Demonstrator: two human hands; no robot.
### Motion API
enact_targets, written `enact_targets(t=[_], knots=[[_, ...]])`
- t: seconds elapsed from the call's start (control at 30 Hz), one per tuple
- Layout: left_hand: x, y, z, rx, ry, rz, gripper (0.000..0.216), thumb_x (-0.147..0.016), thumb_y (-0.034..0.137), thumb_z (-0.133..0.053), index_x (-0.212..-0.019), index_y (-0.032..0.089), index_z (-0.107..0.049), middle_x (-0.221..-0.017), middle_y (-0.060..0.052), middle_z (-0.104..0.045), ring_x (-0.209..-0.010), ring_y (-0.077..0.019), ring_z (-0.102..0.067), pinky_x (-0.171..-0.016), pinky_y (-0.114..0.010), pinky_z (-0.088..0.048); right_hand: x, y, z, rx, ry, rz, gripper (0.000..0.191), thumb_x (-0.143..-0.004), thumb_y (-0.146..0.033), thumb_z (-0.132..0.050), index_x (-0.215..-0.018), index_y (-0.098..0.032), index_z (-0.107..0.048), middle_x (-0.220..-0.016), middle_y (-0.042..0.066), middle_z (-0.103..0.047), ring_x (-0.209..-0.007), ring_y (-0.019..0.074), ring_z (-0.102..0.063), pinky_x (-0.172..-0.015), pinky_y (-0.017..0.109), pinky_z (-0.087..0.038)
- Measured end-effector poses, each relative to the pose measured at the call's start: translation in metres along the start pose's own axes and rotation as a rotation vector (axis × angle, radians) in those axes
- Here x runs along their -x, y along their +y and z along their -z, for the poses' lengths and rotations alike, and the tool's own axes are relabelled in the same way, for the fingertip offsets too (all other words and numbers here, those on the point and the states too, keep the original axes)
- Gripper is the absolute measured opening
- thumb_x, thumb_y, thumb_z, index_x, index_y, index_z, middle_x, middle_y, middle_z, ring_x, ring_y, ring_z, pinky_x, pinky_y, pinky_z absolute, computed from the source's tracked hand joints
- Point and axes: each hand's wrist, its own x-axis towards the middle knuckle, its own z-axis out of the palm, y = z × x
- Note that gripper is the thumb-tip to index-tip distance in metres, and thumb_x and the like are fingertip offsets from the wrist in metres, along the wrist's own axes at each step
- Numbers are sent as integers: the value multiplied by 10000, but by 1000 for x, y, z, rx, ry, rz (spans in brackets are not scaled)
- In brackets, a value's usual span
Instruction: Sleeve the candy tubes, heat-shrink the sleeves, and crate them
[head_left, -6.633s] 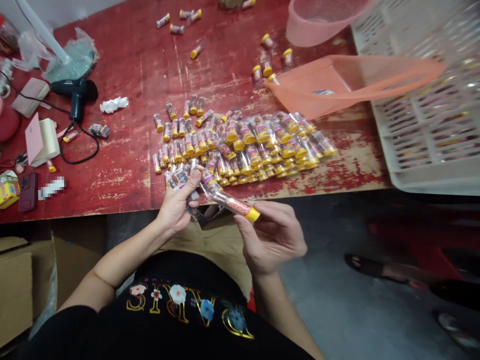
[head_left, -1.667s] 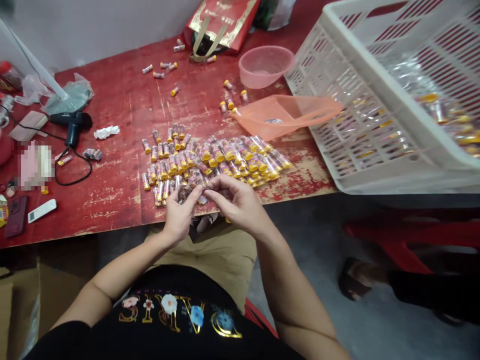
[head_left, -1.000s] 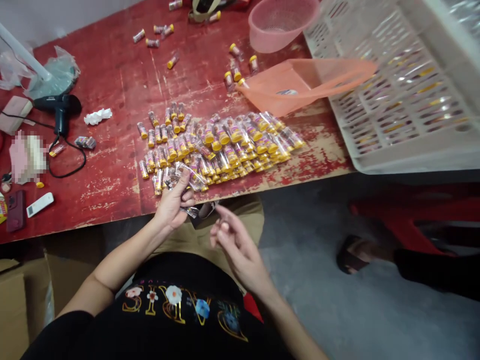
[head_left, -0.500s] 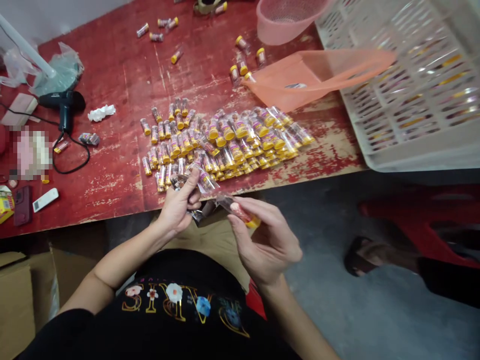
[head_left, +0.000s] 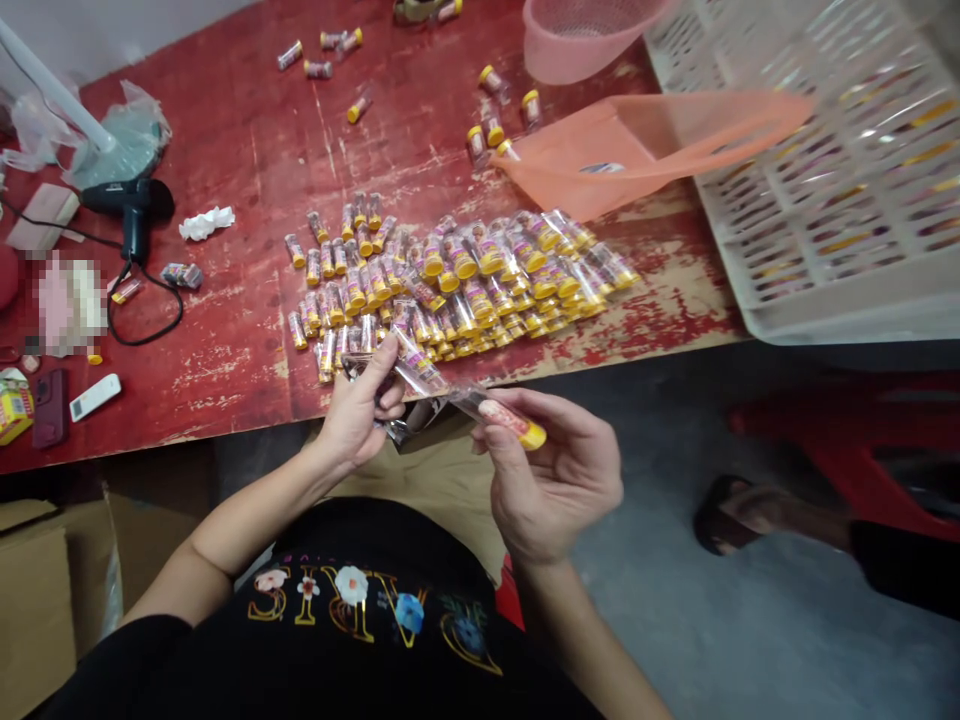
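Note:
My left hand is closed in a pinch on a bunch of clear plastic sleeves with printed patches. One clear sleeve with purple print sticks out to the right past the thumb. Between the thumb and fingers of my right hand is a small tube, yellow at its near end and pinkish-red and white inside. Clear film extends from the tube's far end toward the left hand's sleeve; whether the two touch I cannot tell. Beyond both hands lies a dense pile of yellow-capped tubes.
The worn red table has its front edge just beyond my hands. A white slatted crate with tubes stands right, beside an orange basket and a pink one. A hair dryer lies left. Someone's sandalled foot is at right.
My right hand has moved slightly right with the tube, so more of the tube shows. The printed sleeve now stands out more clearly from my left hand. The view has shifted slightly.

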Motion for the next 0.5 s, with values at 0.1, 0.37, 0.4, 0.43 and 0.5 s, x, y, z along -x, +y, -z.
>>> enact_targets(t=[0.1,0.37,0.4,0.43,0.5], knots=[[-1,-2,1,-4,-13,2,486,-626,404,-954,-742,166,-546,-566,105,-416,-412,-1,-300,-383,-137,-127,1,0,-1,-46,-27,22,325,-837,-94,-748,-1115,-260,-718,-1029,46,-737,-905,193,-731,-737,344,-641],[2,-3,0,-34,-40,27,471,-699,473,-903,-744,167,-548,-551,105,-397,-400,-3,-289,-385,-143,-151,2,5,-5,141,-61,138,421,-806,-63,-778,-1163,-280,-731,-1090,51,-733,-993,206,-723,-835,374,-640],[2,-3,0,-46,-48,21,484,-687,485,-907,-745,167,-548,-549,103,-405,-400,-3,-293,-385,-142,-154,3,4,-4,179,-57,167,441,-809,-68,-778,-1186,-291,-730,-1104,50,-732,-995,209,-724,-834,376,-642],[3,-3,0,-62,-59,11,503,-672,500,-913,-740,166,-543,-543,101,-414,-398,-3,-297,-386,-142,-156,3,3,-3,218,-63,195,461,-822,-76,-767,-1223,-299,-722,-1127,54,-729,-1010,215,-723,-842,384,-643],[5,-4,0,-104,-89,-19,539,-652,545,-911,-729,168,-535,-512,95,-429,-387,-6,-296,-384,-147,-157,3,0,-1,280,-135,217,504,-886,-92,-688,-1346,-296,-666,-1231,83,-706,-1114,241,-700,-914,427,-633]])
